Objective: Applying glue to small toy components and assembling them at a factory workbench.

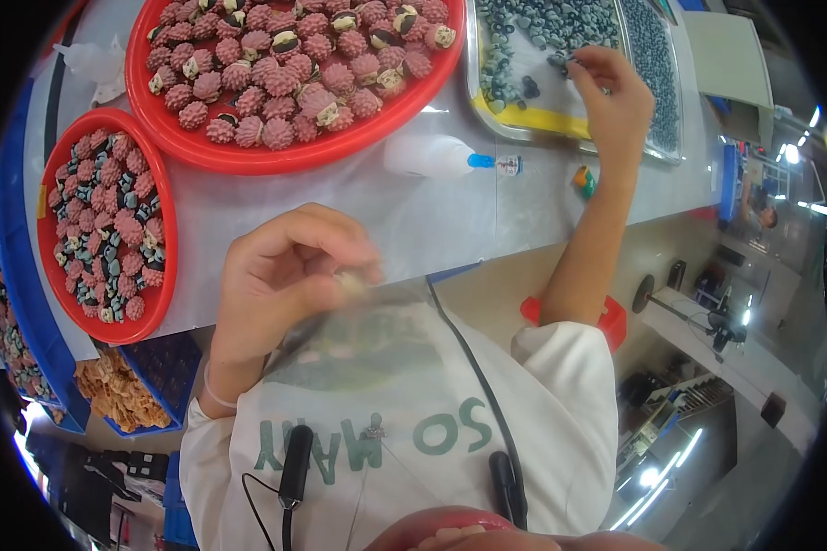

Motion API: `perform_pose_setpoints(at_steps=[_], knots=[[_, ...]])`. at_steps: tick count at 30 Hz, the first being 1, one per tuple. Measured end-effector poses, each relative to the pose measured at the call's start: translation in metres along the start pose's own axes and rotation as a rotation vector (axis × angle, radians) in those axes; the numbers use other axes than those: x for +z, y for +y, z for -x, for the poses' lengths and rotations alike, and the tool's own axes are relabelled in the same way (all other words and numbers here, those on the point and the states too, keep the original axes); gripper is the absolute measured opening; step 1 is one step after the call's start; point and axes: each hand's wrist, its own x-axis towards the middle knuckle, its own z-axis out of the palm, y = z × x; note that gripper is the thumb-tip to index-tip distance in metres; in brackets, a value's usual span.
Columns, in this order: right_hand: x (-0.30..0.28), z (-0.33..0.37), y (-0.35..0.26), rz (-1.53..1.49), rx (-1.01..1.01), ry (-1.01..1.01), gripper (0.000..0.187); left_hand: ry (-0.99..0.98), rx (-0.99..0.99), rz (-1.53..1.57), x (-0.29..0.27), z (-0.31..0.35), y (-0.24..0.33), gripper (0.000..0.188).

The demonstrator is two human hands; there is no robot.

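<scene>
My left hand [294, 262] is held in front of my chest, thumb and fingers pinched on a small pale piece [349, 282]; motion blurs it, so its kind is unclear. At the far right, my right hand [620, 101] reaches over a metal tray [475, 78] of small dark blue-green pieces [547, 26]. Its thumb and forefinger are closed on a small dark piece [570, 62]. Pink ridged, flower-shaped pieces [280, 75], some with black and cream parts, fill a large red basin [276, 163] beyond my left hand.
A smaller red basin [167, 248] at left holds pink and blue-green pieces. Between large basin and tray lie a white squeeze bottle [427, 156] with a blue cap and a small yellow-green tube [584, 181]. Blue crates [32, 303] stand beyond the table's left edge.
</scene>
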Motion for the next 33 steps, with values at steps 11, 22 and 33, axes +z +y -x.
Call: perform_pose_setpoints(at_steps=[11, 22, 33], knots=[[-0.021, 0.087, -0.051, -1.199, 0.288, -0.227, 0.022, -0.049, 0.102, -0.087, -0.003, -0.002, -0.008, 0.023], [0.009, 0.122, -0.092, -1.557, 0.39, -0.439, 0.018, 0.029, 0.131, -0.262, -0.002, 0.001, -0.01, 0.033], [0.022, 0.122, -0.126, -1.241, 0.101, -0.301, 0.025, -0.057, 0.134, -0.053, -0.009, -0.001, -0.011, 0.024]])
